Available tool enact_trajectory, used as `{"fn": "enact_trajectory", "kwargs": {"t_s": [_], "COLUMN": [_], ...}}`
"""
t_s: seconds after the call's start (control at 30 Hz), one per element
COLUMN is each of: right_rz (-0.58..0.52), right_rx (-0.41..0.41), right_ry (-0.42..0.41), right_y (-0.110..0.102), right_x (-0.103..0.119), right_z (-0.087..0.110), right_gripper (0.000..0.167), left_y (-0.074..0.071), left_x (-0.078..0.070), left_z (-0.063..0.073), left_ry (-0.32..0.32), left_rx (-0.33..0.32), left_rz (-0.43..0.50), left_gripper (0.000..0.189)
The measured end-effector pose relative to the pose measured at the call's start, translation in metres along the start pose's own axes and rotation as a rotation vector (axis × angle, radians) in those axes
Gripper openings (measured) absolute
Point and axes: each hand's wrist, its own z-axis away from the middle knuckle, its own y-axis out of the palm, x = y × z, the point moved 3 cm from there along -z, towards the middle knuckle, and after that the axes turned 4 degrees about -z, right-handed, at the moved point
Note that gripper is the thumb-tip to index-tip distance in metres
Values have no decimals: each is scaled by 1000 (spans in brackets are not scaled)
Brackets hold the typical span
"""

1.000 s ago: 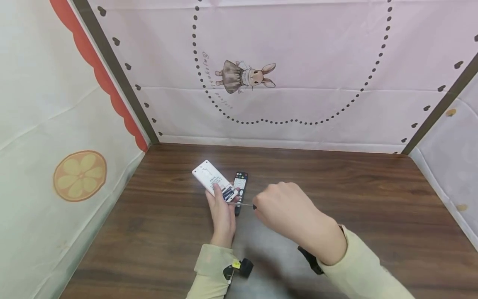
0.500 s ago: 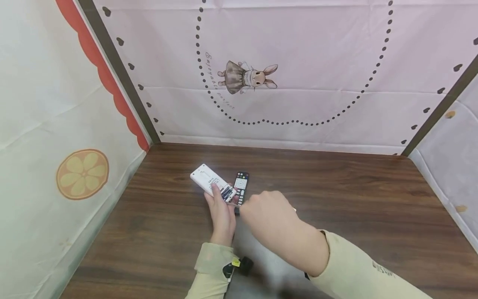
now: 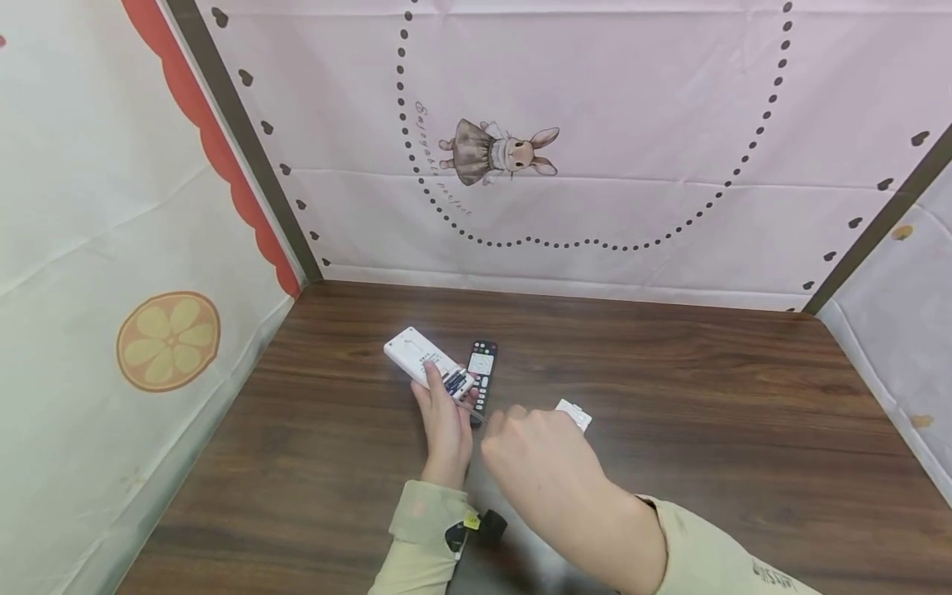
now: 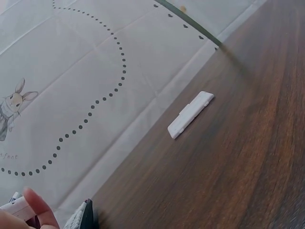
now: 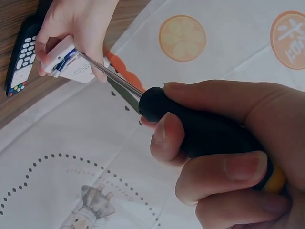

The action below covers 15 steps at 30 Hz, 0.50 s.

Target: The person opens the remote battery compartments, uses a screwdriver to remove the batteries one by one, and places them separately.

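With the left hand's (image 3: 445, 434) grip clamped on the white device (image 3: 418, 357) over the desk (image 3: 706, 388) and the right hand's (image 3: 541, 463) wrapped round the screwdriver (image 5: 195, 121), steady bracing and light, shallow tip pressure at the open compartment (image 5: 66, 61) should work best.

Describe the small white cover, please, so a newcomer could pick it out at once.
On the brown table, look right of the black remote, just past the right hand in the head view. The small, flat white cover is there; unlike the bigger white device in the left hand, it lies loose.
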Motion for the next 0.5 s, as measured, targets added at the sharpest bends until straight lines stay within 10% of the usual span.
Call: {"fn": "enact_trajectory", "kwargs": {"t_s": [0.5], "right_rz": [-93], "right_rx": [16], "right_ry": [46], "right_y": [-7], "right_x": [-15], "right_z": [3], "right_gripper": [14], "left_y": [-2], "left_x": [1], "left_z": [-2], "left_ry": [-9], "left_rx": [17], "left_rz": [-22], "left_gripper": [47]}}
